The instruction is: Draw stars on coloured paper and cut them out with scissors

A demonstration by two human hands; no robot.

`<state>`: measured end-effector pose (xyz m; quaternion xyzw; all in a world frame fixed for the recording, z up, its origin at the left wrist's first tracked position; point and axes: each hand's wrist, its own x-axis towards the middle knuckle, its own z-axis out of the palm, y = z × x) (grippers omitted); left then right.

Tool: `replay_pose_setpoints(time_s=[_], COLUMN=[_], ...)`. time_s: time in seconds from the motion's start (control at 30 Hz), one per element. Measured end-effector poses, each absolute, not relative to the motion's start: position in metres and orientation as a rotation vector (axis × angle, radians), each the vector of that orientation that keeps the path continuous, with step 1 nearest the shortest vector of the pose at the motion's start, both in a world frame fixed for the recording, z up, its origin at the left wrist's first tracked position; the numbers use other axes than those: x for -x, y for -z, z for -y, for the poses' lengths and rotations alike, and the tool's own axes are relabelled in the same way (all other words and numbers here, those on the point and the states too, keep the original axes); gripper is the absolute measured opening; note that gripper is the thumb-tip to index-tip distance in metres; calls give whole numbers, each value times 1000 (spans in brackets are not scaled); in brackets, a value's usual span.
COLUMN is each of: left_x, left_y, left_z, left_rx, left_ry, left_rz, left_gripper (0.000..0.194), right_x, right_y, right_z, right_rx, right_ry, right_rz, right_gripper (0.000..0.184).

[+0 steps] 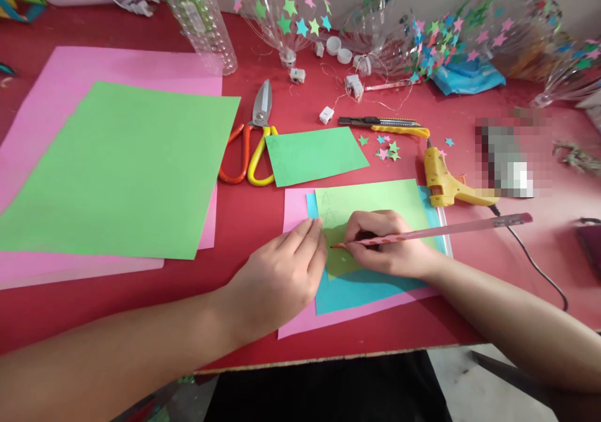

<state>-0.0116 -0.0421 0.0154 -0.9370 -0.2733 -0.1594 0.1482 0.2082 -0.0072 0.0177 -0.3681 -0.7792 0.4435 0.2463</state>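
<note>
My right hand [382,243] is closed around a long pink pencil [469,228], whose tip rests on a light green paper sheet [375,203]. That sheet lies on a blue sheet [366,287], which lies on a pink sheet [295,212]. My left hand [282,275] lies flat with fingers together, pressing on the left edge of this stack. Faint pencil outlines show on the green sheet near my left fingertips.
A large green sheet [126,165] lies on pink sheets [117,65] at the left. Scissors [253,140], a smaller green sheet [314,154], a utility knife [382,124], a yellow glue gun [444,181], paper stars [387,149], a plastic bottle [200,15] and star-covered balloons [284,9] lie on the red table [244,215].
</note>
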Motion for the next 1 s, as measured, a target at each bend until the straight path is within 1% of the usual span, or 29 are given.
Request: replay_pose_setpoints(time_s=[0.43,1.0], left_x=[12,11], left_y=[-15,-17], left_z=[44,43], left_rx=[2686,2668], left_ry=[451,433], left_rz=[788,769], left_gripper=[30,29], right_x=[-207,-205], right_y=[-14,-17], right_z=[8,7], right_rx=[1130,1086], right_ry=[-1062,-1042], right_rz=[2068,2064], right_gripper=[14,16])
